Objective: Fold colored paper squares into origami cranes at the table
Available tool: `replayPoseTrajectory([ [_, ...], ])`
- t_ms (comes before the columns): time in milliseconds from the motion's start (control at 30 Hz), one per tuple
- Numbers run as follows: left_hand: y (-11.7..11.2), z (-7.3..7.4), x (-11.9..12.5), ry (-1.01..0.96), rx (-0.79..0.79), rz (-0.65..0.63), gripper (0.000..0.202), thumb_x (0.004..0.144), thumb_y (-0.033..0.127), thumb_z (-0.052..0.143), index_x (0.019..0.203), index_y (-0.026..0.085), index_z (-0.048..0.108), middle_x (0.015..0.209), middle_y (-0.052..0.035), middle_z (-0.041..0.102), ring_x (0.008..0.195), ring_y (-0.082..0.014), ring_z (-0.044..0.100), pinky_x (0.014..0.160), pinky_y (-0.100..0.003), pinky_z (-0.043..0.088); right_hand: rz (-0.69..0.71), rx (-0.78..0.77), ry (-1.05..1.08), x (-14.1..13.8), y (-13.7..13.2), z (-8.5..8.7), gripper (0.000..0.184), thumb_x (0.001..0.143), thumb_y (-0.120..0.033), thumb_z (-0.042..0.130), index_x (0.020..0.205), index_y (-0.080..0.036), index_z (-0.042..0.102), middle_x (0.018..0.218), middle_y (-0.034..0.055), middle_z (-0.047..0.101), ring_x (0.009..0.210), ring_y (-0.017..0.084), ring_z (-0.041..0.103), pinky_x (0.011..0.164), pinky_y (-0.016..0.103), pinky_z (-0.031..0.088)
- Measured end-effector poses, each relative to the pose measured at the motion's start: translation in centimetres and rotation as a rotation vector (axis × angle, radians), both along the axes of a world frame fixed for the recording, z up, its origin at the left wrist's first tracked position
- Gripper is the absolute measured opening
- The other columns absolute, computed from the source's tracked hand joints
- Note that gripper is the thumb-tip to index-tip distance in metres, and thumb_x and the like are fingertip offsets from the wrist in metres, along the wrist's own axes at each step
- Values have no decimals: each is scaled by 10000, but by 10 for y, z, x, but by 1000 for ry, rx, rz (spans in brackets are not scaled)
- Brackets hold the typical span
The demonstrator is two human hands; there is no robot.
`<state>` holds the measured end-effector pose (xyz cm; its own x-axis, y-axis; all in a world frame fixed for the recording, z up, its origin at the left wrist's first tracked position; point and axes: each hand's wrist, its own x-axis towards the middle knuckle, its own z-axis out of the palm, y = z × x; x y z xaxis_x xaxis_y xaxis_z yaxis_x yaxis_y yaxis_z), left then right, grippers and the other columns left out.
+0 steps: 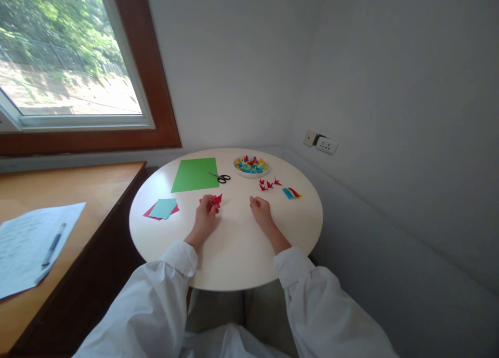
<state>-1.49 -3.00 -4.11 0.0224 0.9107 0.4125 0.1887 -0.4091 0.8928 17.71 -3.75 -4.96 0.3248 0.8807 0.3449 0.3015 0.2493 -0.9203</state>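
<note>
My left hand (205, 214) rests on the round white table (234, 254) with its fingers pinched on a small red folded paper (217, 200). My right hand (260, 211) lies on the table a little to the right, fingers curled together, and nothing shows in it. Three small red paper cranes (268, 183) sit just beyond my right hand. A white dish (251, 167) filled with several coloured paper cranes stands at the far side.
A green sheet (195, 174) and black scissors (220, 177) lie at the back left of the table. Light blue paper over red paper (162, 208) lies left of my hand; coloured strips (292, 193) at right. A wooden desk (58, 191) with papers and a pen (53, 245) stands at left.
</note>
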Motion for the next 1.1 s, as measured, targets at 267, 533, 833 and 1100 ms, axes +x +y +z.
replayPoseTrajectory([
  [267,1,0,-3,62,6,64,130,693,185,463,808,206,405,663,36,553,541,-105,546,526,-226,429,39,1,-47,-6,-1,1,337,741,-415,440,490,-202,367,455,-66,328,466,93,310,464,232,242],
  [533,-7,10,-5,260,88,263,145,678,171,468,789,165,561,746,-44,627,674,-163,559,660,-309,450,66,-20,-93,-12,2,0,327,754,-372,431,481,-201,377,444,-62,359,477,100,336,487,238,248],
  [833,-9,11,-4,392,128,328,240,650,154,447,838,142,596,827,-84,657,696,-170,576,675,-312,474,113,-36,-123,-16,-3,3,331,770,-348,425,485,-205,336,460,-61,371,484,99,341,490,236,247],
  [1100,-6,10,-5,441,164,334,224,659,200,486,854,151,586,818,-75,644,694,-169,566,681,-318,476,152,-42,-120,-15,-4,5,325,770,-344,434,487,-202,360,461,-55,387,487,103,359,483,234,246],
])
